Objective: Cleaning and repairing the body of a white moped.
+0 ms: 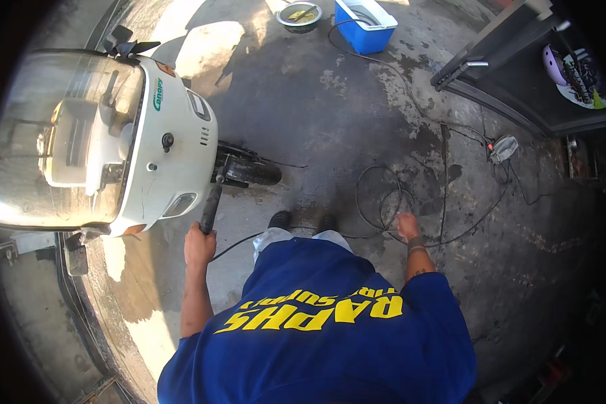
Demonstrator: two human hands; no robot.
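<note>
Scooter (175, 151), white, with clear curved windscreen (27, 155), fills left side of head view, front wheel (266, 174) poking toward middle. Closest big obstacle to the left hand. Top centre: round basin (299, 28) with something yellow in it; just right of it, blue box (365, 39) with white rim, dark line trailing out of it over the floor to the right. Right edge: small greyish unit (503, 149) on the ground, cords around it, kind unclear. Upper right: dark metal-framed panel (495, 101), purple helmet (553, 65) and a white-and-black patterned item (586, 79) in front of it.

Surface: concrete floor (303, 101), large dark wet-looking area in the middle, paler worn patches to the right, narrow dark seam running near the loops. Bright sun patches upper left and lower left, rest shaded. Far right too dark to read. Dark shoes (280, 219) mid-frame, just beyond the hem of the blue shirt (316, 316).

Left hand (199, 246): fingers wrapped round black wand (211, 210), which points up and away toward the scooter's front wheel; contact with scooter can't be told. Black hose (238, 244) runs from that hand past the shins to loose loops on the right. Right hand (407, 227): closed, at the near side of those loops, looks to be gripping hose; exact finger hold too small to tell.
</note>
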